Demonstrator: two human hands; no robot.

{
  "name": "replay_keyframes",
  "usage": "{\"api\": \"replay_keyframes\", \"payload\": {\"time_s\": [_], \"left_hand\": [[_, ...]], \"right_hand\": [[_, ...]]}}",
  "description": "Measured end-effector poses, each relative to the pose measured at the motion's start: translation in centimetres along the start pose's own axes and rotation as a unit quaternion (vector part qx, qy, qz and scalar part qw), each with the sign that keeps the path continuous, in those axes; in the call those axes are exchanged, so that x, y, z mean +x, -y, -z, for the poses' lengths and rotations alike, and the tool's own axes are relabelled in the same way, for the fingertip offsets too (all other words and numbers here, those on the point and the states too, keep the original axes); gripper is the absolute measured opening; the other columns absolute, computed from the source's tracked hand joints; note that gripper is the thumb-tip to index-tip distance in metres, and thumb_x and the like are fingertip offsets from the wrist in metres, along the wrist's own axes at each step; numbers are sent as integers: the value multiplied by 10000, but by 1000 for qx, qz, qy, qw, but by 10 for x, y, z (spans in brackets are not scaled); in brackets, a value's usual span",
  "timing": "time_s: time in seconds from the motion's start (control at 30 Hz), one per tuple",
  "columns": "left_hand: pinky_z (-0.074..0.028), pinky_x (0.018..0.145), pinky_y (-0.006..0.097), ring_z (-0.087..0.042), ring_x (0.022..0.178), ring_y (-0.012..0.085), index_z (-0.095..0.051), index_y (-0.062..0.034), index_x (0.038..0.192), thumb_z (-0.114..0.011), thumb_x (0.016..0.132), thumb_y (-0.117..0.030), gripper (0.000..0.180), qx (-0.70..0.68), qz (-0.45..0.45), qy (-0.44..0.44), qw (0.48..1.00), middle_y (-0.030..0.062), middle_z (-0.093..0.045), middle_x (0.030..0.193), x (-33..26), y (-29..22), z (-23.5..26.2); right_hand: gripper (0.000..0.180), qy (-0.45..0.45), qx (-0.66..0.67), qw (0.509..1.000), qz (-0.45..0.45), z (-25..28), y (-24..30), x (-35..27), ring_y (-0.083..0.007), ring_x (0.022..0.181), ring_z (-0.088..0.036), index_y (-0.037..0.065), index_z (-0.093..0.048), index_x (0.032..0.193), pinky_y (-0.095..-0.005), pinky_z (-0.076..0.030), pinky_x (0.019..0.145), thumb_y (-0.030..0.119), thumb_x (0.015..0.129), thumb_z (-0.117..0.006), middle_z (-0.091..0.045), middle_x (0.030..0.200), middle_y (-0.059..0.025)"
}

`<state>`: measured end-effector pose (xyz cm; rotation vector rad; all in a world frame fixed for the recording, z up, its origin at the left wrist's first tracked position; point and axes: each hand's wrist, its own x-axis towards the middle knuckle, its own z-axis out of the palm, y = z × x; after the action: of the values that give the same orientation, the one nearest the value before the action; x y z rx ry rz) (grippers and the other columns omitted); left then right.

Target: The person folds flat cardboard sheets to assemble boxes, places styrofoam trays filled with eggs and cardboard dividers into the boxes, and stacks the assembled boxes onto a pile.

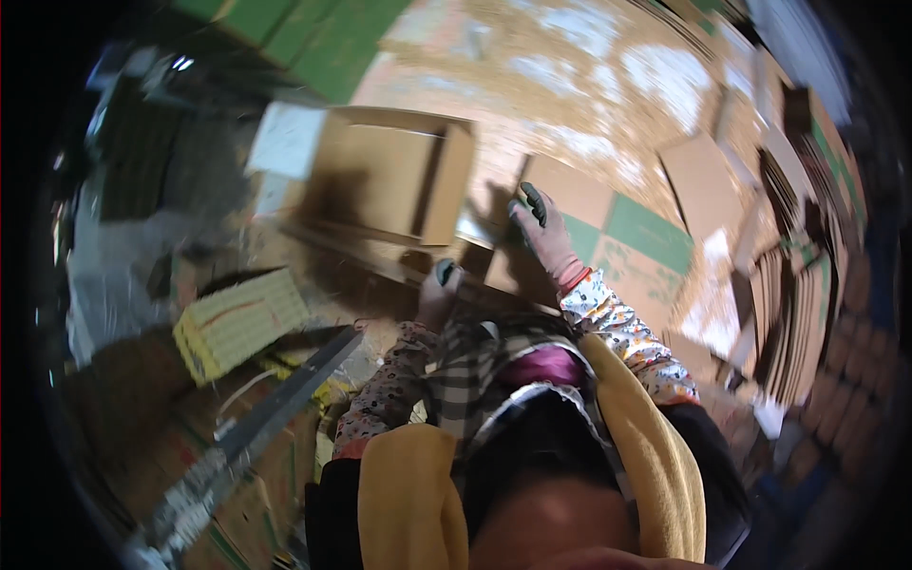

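An open brown cardboard box (385,176) stands in front of me, its inside partly in shadow. My left hand (439,293), in a pale pink glove with dark fingertips, is by the box's near right corner. Its fingers are foreshortened and blurred, so whether it grips the edge does not show. My right hand (546,233), gloved alike, reaches over a flat brown cardboard piece (570,188) with green printed areas (649,233). The right fingers are stretched out and somewhat apart, with nothing visible in them.
Several folded cardboard sheets (793,313) stand stacked at the right. A yellow bundle of ridged blocks (242,323) lies at the left, beside a grey metal bar (247,437). Green panels (323,47) lie beyond the box. The worn work surface (437,81) has whitish patches.
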<state>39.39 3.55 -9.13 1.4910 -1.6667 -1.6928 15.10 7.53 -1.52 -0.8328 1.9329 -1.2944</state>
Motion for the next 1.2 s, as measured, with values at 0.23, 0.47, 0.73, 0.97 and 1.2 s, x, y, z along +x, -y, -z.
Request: {"api": "replay_keyframes", "payload": {"time_s": [0.23,0.47,0.73,0.97,1.2], "left_hand": [[-439,947,435,-542,1111,442,-412,122,1263,-657,796,-551,856,225,66,138,962,320,-562,1171,39,4,-109],[-494,837,422,-641,911,377,-478,81,1224,-743,769,-378,699,376,-298,92,873,245,-636,1022,-55,-223,-124],[-476,636,362,-595,600,286,-693,19,843,-592,883,-377,411,251,-211,-24,944,188,-656,689,-8,-317,-158],[-490,836,442,-644,827,350,-692,-40,896,-447,920,-481,505,511,-402,398,647,183,-669,813,-139,-327,-253],[-163,1136,502,-186,1385,425,-112,-29,1479,-676,757,-572,1065,534,-363,305,700,269,-213,1476,-115,-277,-230]], "right_hand": [[834,-340,-300,779,-433,221,-139,-169,-400,1318,-347,-51,-326,1392,-409,-291,1098,400,801,-705,-421,1359,-267],[560,-218,179,948,-145,372,-21,-266,-188,1132,-526,-79,-438,1319,-298,-409,984,311,938,-565,-558,1249,-136],[494,-401,92,905,110,385,6,-182,-156,973,-538,-21,-494,1185,-247,-468,800,176,806,-742,-538,1076,-120],[700,-405,-107,901,114,375,-20,-149,-320,977,-614,-2,-438,1261,-402,-480,859,311,738,-782,-613,1075,-199],[898,-158,-313,931,-99,393,-52,-130,-309,1188,-516,9,-456,1335,-371,-363,1036,487,661,-809,-575,1219,-216]]}}
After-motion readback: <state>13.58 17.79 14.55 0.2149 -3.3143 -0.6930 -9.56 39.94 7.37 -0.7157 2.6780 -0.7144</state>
